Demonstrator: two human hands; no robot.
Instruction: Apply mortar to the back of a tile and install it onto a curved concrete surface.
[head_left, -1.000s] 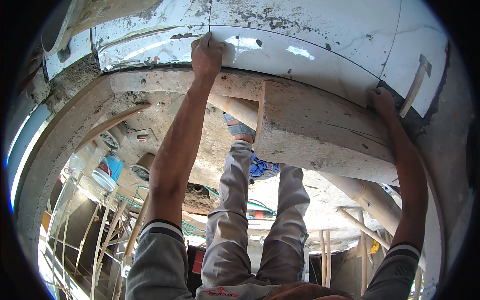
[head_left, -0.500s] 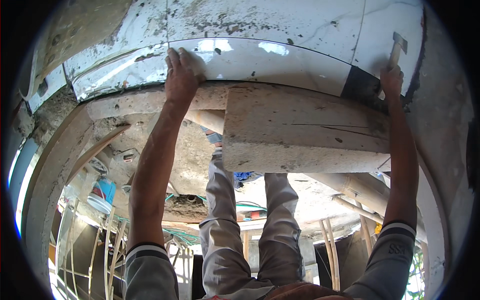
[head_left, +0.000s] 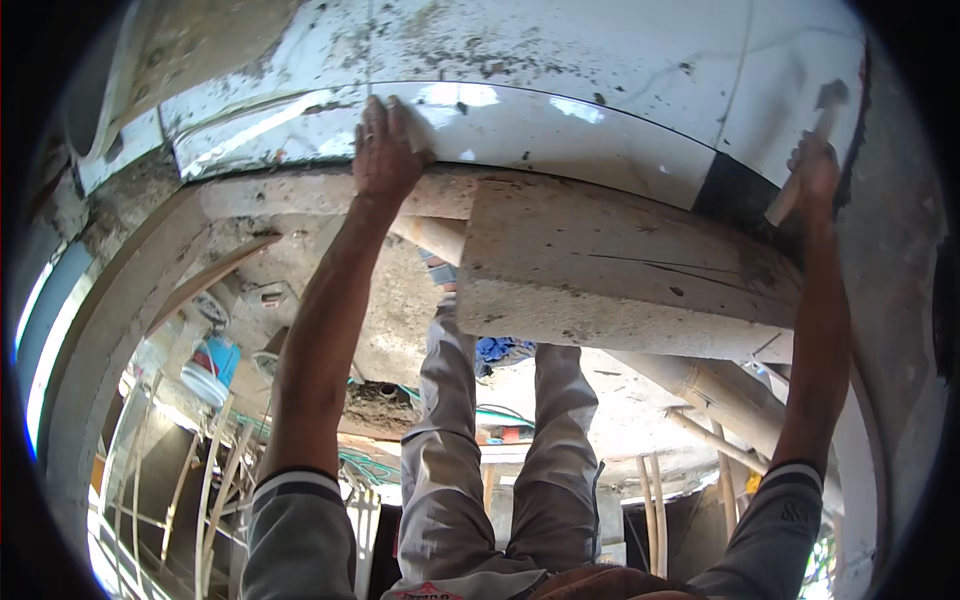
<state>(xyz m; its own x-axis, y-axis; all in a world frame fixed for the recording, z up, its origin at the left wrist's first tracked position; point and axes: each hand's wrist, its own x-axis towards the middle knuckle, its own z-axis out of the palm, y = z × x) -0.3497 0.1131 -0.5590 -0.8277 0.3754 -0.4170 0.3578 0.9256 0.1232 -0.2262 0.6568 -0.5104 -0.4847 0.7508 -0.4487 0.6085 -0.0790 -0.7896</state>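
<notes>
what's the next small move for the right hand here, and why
I'd probably bring the hammer over to the white tile strip and tap lightly: the right hand already grips it near the dark patch at the strip's right end, and the left hand seems to steady the strip.

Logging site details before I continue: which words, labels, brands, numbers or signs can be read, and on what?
None can be read.
Right sleeve: dark mark, too blurred.
Shirt front: red print at the picture's lower edge, too small.
Bucket: label, too small.
</notes>
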